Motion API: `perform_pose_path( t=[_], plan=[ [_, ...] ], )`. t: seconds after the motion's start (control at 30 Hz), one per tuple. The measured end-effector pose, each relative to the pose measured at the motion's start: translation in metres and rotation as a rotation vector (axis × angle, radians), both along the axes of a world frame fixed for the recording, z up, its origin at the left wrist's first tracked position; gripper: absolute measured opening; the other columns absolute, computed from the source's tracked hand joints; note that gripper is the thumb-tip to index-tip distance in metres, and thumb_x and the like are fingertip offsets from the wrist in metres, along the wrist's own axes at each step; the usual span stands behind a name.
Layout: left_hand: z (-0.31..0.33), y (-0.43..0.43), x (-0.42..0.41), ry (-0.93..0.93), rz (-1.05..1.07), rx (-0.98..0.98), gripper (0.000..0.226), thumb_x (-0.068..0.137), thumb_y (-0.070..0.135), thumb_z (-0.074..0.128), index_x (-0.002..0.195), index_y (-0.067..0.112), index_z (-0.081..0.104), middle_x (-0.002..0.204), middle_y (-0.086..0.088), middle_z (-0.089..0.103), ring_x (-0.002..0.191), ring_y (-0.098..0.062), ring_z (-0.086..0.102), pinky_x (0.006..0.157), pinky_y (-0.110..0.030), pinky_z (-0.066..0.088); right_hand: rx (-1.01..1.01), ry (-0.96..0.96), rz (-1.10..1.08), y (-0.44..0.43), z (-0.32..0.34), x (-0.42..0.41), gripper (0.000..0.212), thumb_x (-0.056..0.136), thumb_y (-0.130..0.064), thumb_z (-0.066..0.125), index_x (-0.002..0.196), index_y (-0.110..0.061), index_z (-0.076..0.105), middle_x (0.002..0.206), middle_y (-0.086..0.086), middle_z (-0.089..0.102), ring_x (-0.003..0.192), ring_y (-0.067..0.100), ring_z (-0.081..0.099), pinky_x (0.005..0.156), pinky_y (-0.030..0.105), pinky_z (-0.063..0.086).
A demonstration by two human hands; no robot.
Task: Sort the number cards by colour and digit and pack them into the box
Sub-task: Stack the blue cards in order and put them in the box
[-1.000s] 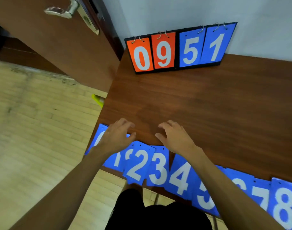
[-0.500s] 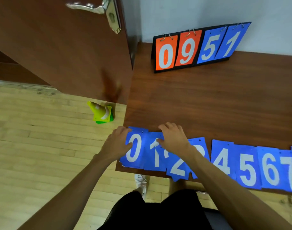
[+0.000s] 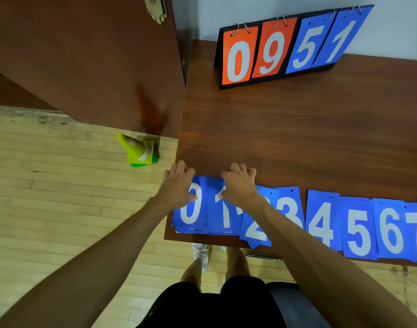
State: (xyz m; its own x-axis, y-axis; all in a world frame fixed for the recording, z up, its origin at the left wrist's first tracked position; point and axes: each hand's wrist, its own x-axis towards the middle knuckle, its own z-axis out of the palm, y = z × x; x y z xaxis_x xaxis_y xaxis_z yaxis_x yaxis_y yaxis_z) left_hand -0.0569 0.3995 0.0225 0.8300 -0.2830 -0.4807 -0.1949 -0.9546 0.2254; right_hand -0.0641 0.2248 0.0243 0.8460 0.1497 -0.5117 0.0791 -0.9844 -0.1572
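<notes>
Blue number cards lie in a row along the near edge of the brown table (image 3: 297, 138): 0 (image 3: 199, 217), 1 (image 3: 225, 218), a tilted 2 (image 3: 255, 233) that overhangs the edge, 3 (image 3: 290, 209), 4 (image 3: 321, 221), then 5, 6 and 7 to the right. More blue cards show under the 0 and 1. My left hand (image 3: 179, 185) rests on the upper left of the 0 card, thumb on its face. My right hand (image 3: 240, 185) presses on the top of the 1 card, fingers curled past its far edge. No box is in view.
A flip scoreboard (image 3: 285, 48) stands at the table's back, showing orange 0 and 9, blue 5 and 1. A brown door (image 3: 84, 55) stands left of the table. Yellow-green cones (image 3: 139, 150) sit on the wooden floor. A dark seat (image 3: 288, 301) is below me.
The camera swung left and down. Both hands slid from the bare table onto the 0 and 1 cards, which now sit closer together at the table's left corner.
</notes>
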Motion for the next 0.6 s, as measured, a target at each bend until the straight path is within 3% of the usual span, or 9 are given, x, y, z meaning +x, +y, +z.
perform_pose_path(
  t=[0.1,0.2,0.27,0.33,0.4,0.47,0.53,0.6],
  plan=[
    [0.004,0.005,0.002,0.025,0.045,-0.066,0.027,0.088,0.019,0.057,0.112,0.011,0.046,0.117,-0.005,0.044,0.107,-0.022,0.045,0.085,-0.033,0.039,0.065,0.069,-0.082,-0.003,0.003,0.012,0.023,0.084,-0.018,0.058,0.106,-0.011,0.058,0.118,0.01,0.045,0.112,0.03,0.042,0.101,0.045,0.025],
    [0.012,0.015,0.01,0.089,0.158,-0.148,0.021,0.092,0.007,0.048,0.113,0.01,0.045,0.117,-0.007,0.048,0.101,-0.023,0.052,0.078,-0.036,0.045,0.153,0.147,-0.143,-0.009,0.01,0.029,0.019,0.09,-0.013,0.048,0.109,-0.011,0.051,0.121,0.012,0.045,0.116,0.031,0.043,0.099,0.044,0.026],
    [0.016,0.021,0.016,0.099,0.207,-0.163,0.022,0.093,0.006,0.048,0.114,0.012,0.046,0.119,-0.007,0.049,0.103,-0.024,0.054,0.078,-0.036,0.048,0.242,0.184,-0.161,-0.015,0.017,0.038,0.03,0.095,-0.012,0.043,0.125,-0.011,0.047,0.129,0.013,0.046,0.12,0.031,0.045,0.099,0.043,0.029],
    [0.022,0.025,0.022,0.076,0.26,-0.189,0.026,0.092,0.006,0.051,0.116,0.013,0.048,0.119,-0.006,0.052,0.104,-0.022,0.054,0.076,-0.031,0.047,0.365,0.179,-0.199,-0.021,0.025,0.045,0.039,0.098,-0.011,0.042,0.137,-0.006,0.04,0.121,0.015,0.052,0.102,0.028,0.055,0.085,0.038,0.041],
    [0.033,0.029,0.029,0.04,0.335,-0.238,0.031,0.091,0.006,0.055,0.12,0.015,0.048,0.112,-0.004,0.055,0.095,-0.018,0.055,0.064,-0.024,0.046,0.451,0.113,-0.246,-0.027,0.037,0.051,0.035,0.098,-0.009,0.042,0.132,-0.002,0.045,0.098,0.011,0.056,0.075,0.022,0.053,0.064,0.031,0.037],
    [0.045,0.033,0.035,0.007,0.426,-0.314,0.036,0.089,0.008,0.06,0.122,0.016,0.046,0.104,-0.003,0.055,0.087,-0.016,0.057,0.054,-0.02,0.044,0.508,0.06,-0.292,-0.032,0.052,0.057,0.027,0.098,-0.009,0.042,0.122,-0.002,0.049,0.095,0.018,0.059,0.068,0.023,0.05,0.056,0.03,0.035],
    [0.058,0.035,0.036,-0.052,0.527,-0.411,0.039,0.085,0.006,0.065,0.12,0.015,0.049,0.1,0.0,0.056,0.084,-0.014,0.059,0.054,-0.015,0.043,0.564,0.016,-0.316,-0.034,0.071,0.061,0.022,0.098,-0.009,0.043,0.118,-0.006,0.05,0.102,0.021,0.06,0.074,0.028,0.056,0.058,0.034,0.042],
    [0.071,0.033,0.033,-0.119,0.657,-0.528,0.035,0.083,0.006,0.068,0.115,0.013,0.055,0.098,0.004,0.059,0.08,-0.007,0.057,0.057,-0.01,0.042,0.598,-0.036,-0.327,-0.034,0.091,0.065,0.027,0.098,-0.011,0.045,0.124,-0.007,0.05,0.112,0.016,0.06,0.092,0.029,0.06,0.07,0.035,0.047]
  ],
)
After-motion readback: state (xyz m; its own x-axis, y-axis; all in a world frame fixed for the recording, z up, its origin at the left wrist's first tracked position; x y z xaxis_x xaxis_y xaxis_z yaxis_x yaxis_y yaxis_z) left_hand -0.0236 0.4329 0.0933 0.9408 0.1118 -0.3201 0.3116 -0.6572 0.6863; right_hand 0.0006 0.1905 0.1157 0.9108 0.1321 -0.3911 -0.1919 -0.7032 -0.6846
